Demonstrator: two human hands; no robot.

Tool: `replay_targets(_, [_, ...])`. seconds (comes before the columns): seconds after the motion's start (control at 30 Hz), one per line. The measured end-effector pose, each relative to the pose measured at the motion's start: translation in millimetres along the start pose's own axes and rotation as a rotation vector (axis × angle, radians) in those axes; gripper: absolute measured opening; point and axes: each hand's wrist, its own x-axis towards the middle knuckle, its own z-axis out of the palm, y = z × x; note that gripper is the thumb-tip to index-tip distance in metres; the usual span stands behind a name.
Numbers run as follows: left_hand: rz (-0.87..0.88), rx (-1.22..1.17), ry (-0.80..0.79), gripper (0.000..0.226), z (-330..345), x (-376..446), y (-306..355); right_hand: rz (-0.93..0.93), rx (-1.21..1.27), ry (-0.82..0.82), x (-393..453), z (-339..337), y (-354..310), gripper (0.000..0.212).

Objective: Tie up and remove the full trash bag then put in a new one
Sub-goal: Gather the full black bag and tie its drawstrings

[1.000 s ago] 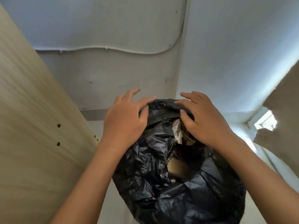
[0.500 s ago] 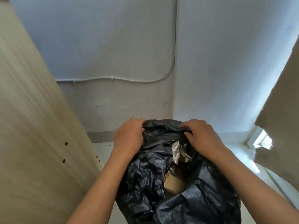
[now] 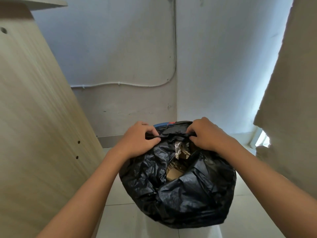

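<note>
A full black trash bag [image 3: 181, 191] sits in a bin whose blue rim [image 3: 160, 125] shows at the far side. Cardboard and foil scraps [image 3: 178, 158] show through the bag's open mouth. My left hand [image 3: 137, 140] grips the far edge of the bag on the left, fingers curled round the plastic. My right hand [image 3: 205, 134] pinches the same far edge on the right. The bin's body is hidden under the bag.
A light wooden panel [image 3: 34, 126] stands close on the left. Beige fabric [image 3: 291, 100] hangs on the right. The bin stands in a corner of grey-white walls with a white cable [image 3: 120, 84], on pale floor tiles [image 3: 120, 219].
Both hands went from hovering open over the bag to gripping its far edge. They moved away from me toward the wall, and the view tilted up.
</note>
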Motion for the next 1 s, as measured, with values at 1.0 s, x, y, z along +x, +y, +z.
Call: replay_targets(1.0, [0.529,0.238,0.637,0.009,19.5,-143.9,23.4,-0.545,-0.087,0.389,-141.7,21.6,8.6,0.025])
